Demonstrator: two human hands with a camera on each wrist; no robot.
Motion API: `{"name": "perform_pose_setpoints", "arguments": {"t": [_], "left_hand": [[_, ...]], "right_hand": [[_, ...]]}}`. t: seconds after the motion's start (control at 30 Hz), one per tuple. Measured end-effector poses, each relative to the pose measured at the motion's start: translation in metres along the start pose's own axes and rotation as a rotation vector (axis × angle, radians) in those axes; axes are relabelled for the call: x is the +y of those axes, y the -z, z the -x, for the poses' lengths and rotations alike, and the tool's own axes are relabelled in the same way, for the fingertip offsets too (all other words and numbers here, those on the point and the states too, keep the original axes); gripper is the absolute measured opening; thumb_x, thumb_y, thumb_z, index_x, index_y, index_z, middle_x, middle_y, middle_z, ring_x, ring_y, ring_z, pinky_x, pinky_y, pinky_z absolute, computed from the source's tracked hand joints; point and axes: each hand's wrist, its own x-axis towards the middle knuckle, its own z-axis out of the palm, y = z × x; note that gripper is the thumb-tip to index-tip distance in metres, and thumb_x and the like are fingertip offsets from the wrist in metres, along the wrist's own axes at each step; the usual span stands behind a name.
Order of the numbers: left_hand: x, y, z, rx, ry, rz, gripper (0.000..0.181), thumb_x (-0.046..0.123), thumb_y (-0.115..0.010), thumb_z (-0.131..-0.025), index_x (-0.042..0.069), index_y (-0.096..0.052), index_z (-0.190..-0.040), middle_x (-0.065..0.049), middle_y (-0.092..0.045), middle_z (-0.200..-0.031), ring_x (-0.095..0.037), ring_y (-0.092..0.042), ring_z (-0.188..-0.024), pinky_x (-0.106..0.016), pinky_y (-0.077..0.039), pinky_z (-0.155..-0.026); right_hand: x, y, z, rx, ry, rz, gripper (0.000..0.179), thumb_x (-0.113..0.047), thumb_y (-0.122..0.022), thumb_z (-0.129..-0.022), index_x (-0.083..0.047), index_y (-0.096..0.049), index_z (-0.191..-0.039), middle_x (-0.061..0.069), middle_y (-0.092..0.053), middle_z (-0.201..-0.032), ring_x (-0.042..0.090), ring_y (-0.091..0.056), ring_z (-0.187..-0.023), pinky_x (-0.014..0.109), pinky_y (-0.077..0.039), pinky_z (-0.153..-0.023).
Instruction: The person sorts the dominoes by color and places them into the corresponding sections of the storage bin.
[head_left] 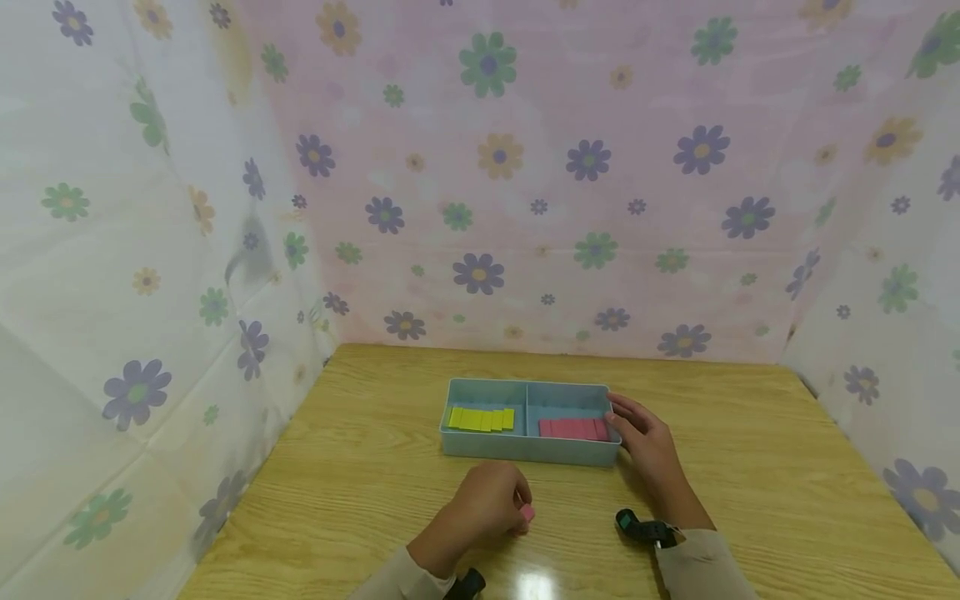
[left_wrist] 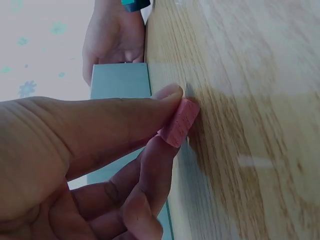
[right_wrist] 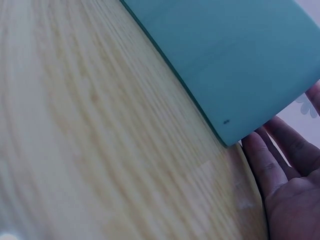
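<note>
My left hand [head_left: 487,500] pinches a small pink block [left_wrist: 181,122] between thumb and fingers, low over the table in front of the box. Faint marks show on the block's face. A pale blue-green box [head_left: 528,450] with two compartments stands ahead. Yellow blocks [head_left: 480,419] lie in a row in its left compartment, and pink blocks [head_left: 573,429] fill a row in the right one. At the box's right end rests my right hand [head_left: 648,437], thumb and forefinger at the rim. Its other fingers [right_wrist: 265,165] lie fairly straight against the outside of the end wall.
The box stands on a wood-grain table [head_left: 375,500]. A flowered cloth [head_left: 540,208] rises behind the table and along both sides. Dark wrist-worn devices [head_left: 641,529] sit at the sleeve cuffs.
</note>
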Motion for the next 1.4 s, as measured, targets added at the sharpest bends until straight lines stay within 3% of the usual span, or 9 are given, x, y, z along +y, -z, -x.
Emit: {"name": "perform_pose_setpoints", "arguments": {"t": [0.17, 0.37, 0.43, 0.5, 0.8, 1.03, 1.2, 1.4], "left_hand": [[0.003, 0.002, -0.001, 0.034, 0.006, -0.051, 0.015, 0.021, -0.093, -0.074, 0.023, -0.08, -0.082, 0.019, -0.064, -0.063, -0.005, -0.057, -0.074, -0.026, -0.047, -0.069], [0.008, 0.011, -0.011, 0.078, 0.0, 0.006, 0.005, 0.015, -0.084, -0.085, 0.019, -0.081, -0.085, 0.014, -0.063, -0.067, -0.003, -0.054, -0.065, -0.022, -0.046, -0.056], [0.012, 0.016, -0.014, 0.09, -0.011, 0.026, 0.005, 0.013, -0.083, -0.085, 0.017, -0.081, -0.087, 0.014, -0.063, -0.067, -0.002, -0.053, -0.065, -0.021, -0.046, -0.056], [0.017, 0.022, -0.017, 0.104, -0.028, 0.035, 0.004, 0.013, -0.083, -0.086, 0.016, -0.081, -0.088, 0.015, -0.063, -0.065, 0.0, -0.054, -0.065, -0.024, -0.053, -0.064], [0.033, 0.044, -0.03, 0.171, -0.068, 0.098, 0.005, 0.012, -0.079, -0.09, 0.017, -0.081, -0.089, 0.016, -0.066, -0.065, 0.0, -0.057, -0.062, -0.024, -0.052, -0.061], [0.032, 0.06, -0.046, 0.163, -0.026, 0.191, 0.015, 0.013, -0.077, -0.092, 0.011, -0.081, -0.106, 0.01, -0.073, -0.081, -0.003, -0.062, -0.069, -0.024, -0.051, -0.06], [0.027, 0.07, -0.057, 0.158, -0.023, 0.254, 0.013, 0.012, -0.077, -0.092, 0.011, -0.081, -0.105, 0.008, -0.073, -0.083, -0.007, -0.064, -0.071, -0.026, -0.054, -0.06], [0.025, 0.077, -0.07, 0.156, -0.009, 0.243, 0.011, 0.016, -0.083, -0.088, 0.013, -0.083, -0.098, 0.008, -0.072, -0.08, -0.008, -0.063, -0.073, -0.027, -0.054, -0.061]], "right_hand": [[0.001, 0.0, 0.0, 0.0, -0.004, 0.008, 0.057, -0.051, -0.061, -0.102, -0.028, -0.052, -0.153, 0.008, -0.049, -0.158, 0.017, -0.052, -0.137, 0.022, -0.054, -0.099], [0.0, 0.0, 0.0, 0.005, -0.004, 0.012, 0.055, -0.05, -0.061, -0.103, -0.029, -0.052, -0.153, 0.008, -0.05, -0.157, 0.017, -0.052, -0.137, 0.023, -0.054, -0.1], [0.0, 0.0, -0.001, 0.006, -0.003, 0.007, 0.055, -0.049, -0.061, -0.103, -0.029, -0.052, -0.153, 0.008, -0.05, -0.157, 0.016, -0.053, -0.137, 0.023, -0.054, -0.1], [0.0, 0.001, -0.001, 0.007, -0.007, 0.003, 0.055, -0.05, -0.061, -0.102, -0.029, -0.052, -0.153, 0.008, -0.05, -0.158, 0.017, -0.052, -0.138, 0.023, -0.054, -0.099], [-0.001, 0.001, -0.002, 0.001, -0.02, -0.014, 0.053, -0.046, -0.061, -0.103, -0.029, -0.053, -0.152, 0.008, -0.05, -0.158, 0.023, -0.051, -0.141, 0.026, -0.055, -0.1], [0.001, 0.0, -0.002, -0.003, -0.011, -0.025, 0.052, -0.046, -0.061, -0.103, -0.029, -0.053, -0.152, 0.007, -0.051, -0.157, 0.018, -0.053, -0.138, 0.022, -0.055, -0.099], [0.001, 0.0, -0.002, -0.002, -0.003, -0.01, 0.053, -0.047, -0.061, -0.103, -0.029, -0.053, -0.152, 0.008, -0.051, -0.156, 0.012, -0.055, -0.134, 0.022, -0.055, -0.098], [0.002, 0.001, -0.002, -0.003, -0.014, -0.007, 0.056, -0.05, -0.062, -0.102, -0.029, -0.053, -0.152, 0.008, -0.051, -0.157, 0.012, -0.054, -0.134, 0.024, -0.055, -0.1]]}}
